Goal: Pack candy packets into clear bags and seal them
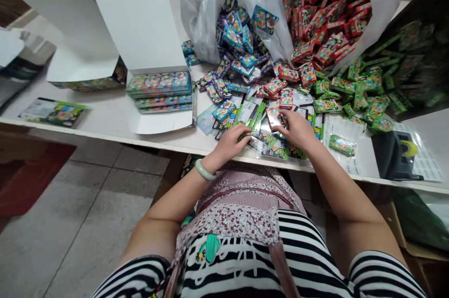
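Observation:
My left hand (pixel 229 143), with a pale bangle at the wrist, is closed at the table's front edge. A bit of green packet (pixel 244 135) shows between its thumb and fingers. To its right, my right hand (pixel 298 130) has thumb and fingertips on a small red packet (pixel 273 119). Beneath both hands lie overlapping printed packaging sheets (pixel 268 140), black and green. A blue packet (pixel 224 111) rests on them left of the hands. More red packets (pixel 286 98) lie just beyond the right hand.
Plastic bags of blue-purple packets (pixel 234 36) and red packets (pixel 324 17) stand behind. Green packets (pixel 361 90) spill from the right. A tape dispenser (pixel 393 155) sits at front right. On the left, an open white box (pixel 157 125) holds stacked printed packs (pixel 161 85).

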The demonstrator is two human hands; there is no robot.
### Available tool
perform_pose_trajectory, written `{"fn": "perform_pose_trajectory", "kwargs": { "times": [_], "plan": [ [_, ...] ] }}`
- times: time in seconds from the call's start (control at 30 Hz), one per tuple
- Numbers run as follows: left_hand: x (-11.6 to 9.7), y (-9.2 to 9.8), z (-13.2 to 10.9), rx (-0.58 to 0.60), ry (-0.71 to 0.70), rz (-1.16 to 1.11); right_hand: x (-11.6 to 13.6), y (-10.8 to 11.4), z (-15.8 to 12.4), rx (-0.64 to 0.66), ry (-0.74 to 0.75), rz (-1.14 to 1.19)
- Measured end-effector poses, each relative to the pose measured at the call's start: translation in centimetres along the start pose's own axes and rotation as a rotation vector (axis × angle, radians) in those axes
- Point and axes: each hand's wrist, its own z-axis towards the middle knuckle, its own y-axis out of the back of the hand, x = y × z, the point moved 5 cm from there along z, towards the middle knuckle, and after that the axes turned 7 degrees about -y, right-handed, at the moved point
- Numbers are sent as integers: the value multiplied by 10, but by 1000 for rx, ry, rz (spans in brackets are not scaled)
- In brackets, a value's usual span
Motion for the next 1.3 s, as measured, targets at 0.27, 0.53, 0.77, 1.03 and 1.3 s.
{"fn": "perform_pose_trajectory", "kwargs": {
  "times": [0.27, 0.53, 0.77, 1.03, 1.3],
  "plan": [
    [6, 6, 1, 44, -29, 96, -9, -15, 10, 109, -181, 155],
    [22, 3, 9, 301, 145, 465, -2, -7, 5, -34, -113, -12],
    [-9, -11, -5, 482, 48, 483, 2, -8, 8, -107, -64, -88],
    [6, -1, -11, 285, 199, 483, -12, -5, 6, -151, -60, -108],
    [-5, -4, -8, 299, 150, 522, 59, -25, 49, -32, 196, -156]
  ]
}}
